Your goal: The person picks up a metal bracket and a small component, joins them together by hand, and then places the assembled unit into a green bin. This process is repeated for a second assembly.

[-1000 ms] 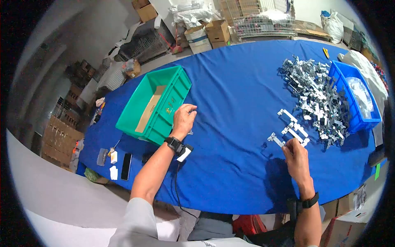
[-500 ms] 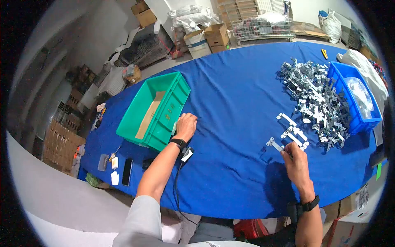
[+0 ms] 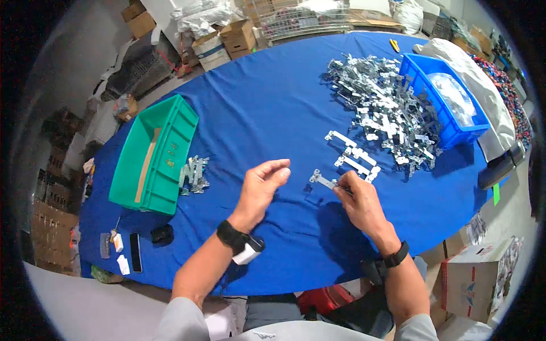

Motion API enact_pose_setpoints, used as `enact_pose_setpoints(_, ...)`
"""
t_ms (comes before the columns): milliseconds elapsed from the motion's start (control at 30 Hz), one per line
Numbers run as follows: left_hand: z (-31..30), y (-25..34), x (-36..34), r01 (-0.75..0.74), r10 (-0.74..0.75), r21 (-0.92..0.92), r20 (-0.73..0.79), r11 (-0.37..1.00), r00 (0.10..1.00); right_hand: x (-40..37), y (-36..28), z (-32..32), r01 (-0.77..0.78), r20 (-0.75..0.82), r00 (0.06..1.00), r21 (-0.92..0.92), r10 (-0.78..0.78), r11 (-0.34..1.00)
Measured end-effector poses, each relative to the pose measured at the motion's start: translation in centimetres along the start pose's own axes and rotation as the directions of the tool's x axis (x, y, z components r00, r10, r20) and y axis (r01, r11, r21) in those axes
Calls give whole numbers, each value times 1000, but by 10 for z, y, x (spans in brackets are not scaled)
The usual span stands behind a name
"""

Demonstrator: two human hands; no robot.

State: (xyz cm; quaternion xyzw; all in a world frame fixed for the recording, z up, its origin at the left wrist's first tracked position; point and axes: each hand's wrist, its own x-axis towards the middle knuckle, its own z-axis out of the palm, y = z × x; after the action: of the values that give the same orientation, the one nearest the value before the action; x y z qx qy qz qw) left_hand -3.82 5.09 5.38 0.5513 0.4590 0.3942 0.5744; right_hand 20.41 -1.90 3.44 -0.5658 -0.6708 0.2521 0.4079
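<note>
My right hand [image 3: 363,206] pinches one end of a silvery metal bracket [image 3: 323,179], whose flat, drilled end points left above the blue cloth. Part of that bracket is hidden by my fingers. Several similar loose brackets [image 3: 354,154] lie just beyond this hand. My left hand [image 3: 260,190] hovers over the middle of the cloth with thumb and fingers apart and nothing between them. To its left, a small group of metal brackets [image 3: 196,175] lies beside the green bin [image 3: 162,182].
A big heap of metal brackets [image 3: 387,108] covers the far right, against a blue bin [image 3: 463,133] holding clear plastic. A yellow-handled tool [image 3: 394,45] lies behind it. Near the front left are a phone [image 3: 135,252] and a black object [image 3: 162,234].
My left hand has left the small bracket group beside the green bin and moved right, toward my right hand. The right hand still holds its bracket. The whole view has shifted.
</note>
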Motion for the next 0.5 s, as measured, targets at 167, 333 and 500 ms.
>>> enact_pose_setpoints(167, 48, -8, -15, -655, 548, 541, 372, 528, 749, 1, -5, -5, -88, 60, 995, 50, 85, 995)
enact_pose_setpoints(333, 72, -21, -14, -758, 573, 496, 501, 425, 649, 4, -5, -4, -370, 331, 915, 470, 229, 801)
enact_pose_setpoints(500, 75, -21, -21, -669, 527, 528, 417, 523, 740, 4, -7, -11, -448, 393, 883, 542, 256, 711)
